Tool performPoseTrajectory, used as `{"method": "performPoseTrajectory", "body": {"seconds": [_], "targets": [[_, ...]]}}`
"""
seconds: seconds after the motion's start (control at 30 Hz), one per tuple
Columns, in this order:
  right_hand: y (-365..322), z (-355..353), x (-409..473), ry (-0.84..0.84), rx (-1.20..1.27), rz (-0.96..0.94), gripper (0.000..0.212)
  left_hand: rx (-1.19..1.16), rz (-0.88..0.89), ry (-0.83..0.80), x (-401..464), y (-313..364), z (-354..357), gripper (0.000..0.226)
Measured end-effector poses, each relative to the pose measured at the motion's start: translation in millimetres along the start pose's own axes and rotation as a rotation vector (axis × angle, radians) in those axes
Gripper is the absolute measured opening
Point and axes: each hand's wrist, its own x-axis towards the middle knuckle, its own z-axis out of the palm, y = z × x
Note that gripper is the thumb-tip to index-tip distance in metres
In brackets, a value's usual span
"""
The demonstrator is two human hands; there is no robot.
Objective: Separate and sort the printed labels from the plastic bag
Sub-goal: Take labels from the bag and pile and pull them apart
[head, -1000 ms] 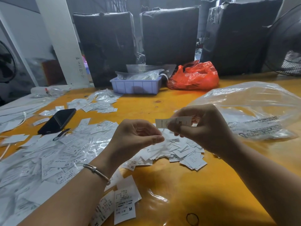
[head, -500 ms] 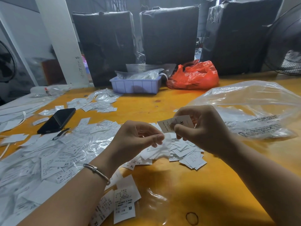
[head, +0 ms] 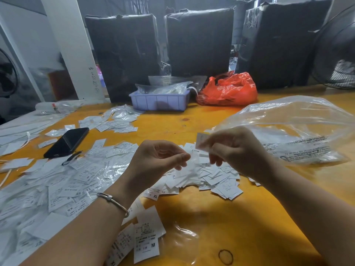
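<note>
My right hand (head: 236, 150) pinches one small white printed label (head: 201, 140), blurred by motion, above a pile of XL labels (head: 219, 179) on the yellow table. My left hand (head: 157, 160), bracelet on its wrist, is just left of it with thumb and forefinger pinched together. A blurred, see-through pale strip (head: 185, 169) hangs from those fingertips. The big clear plastic bag (head: 288, 120) lies to the right with some labels inside. A wide heap of labels and clear sleeves (head: 57, 181) covers the left side. A few M labels (head: 148, 239) lie near me.
A black phone (head: 67, 142) rests on the left heap. A smaller label pile (head: 115, 121), a blue tray (head: 159, 101) and a red bag (head: 228, 91) sit further back, before black wrapped parcels (head: 197, 41). A fan (head: 340, 54) stands far right. A rubber band (head: 225, 257) lies near the front edge.
My right hand has turned and drawn the label in towards itself, away from my left hand. The left hand's fingers have loosened slightly; a pale strip now shows at its tips.
</note>
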Motion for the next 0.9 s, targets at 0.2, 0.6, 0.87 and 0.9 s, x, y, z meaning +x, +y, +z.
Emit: {"method": "performPoseTrajectory", "body": {"seconds": [0.2, 0.6, 0.87, 0.9], "targets": [[-3.8, 2.5, -1.4, -0.201, 0.162, 0.034, 0.008, -0.015, -0.012, -0.027, -0.3, 1.4, 0.4, 0.025], [-2.0, 0.2, -0.7, -0.112, 0.171, -0.036, 0.007, -0.054, -0.069, -0.132, 0.3, 0.3, 1.3, 0.018], [0.6, -4.3, 3.2, 0.067, 0.173, -0.01, 0.035, 0.041, 0.026, -0.064, -0.4, 1.4, 1.5, 0.025], [-1.6, -5.8, 2.7, 0.091, 0.203, -0.032, 0.043, 0.044, 0.034, -0.058, -0.4, 1.3, 1.0, 0.025]]}}
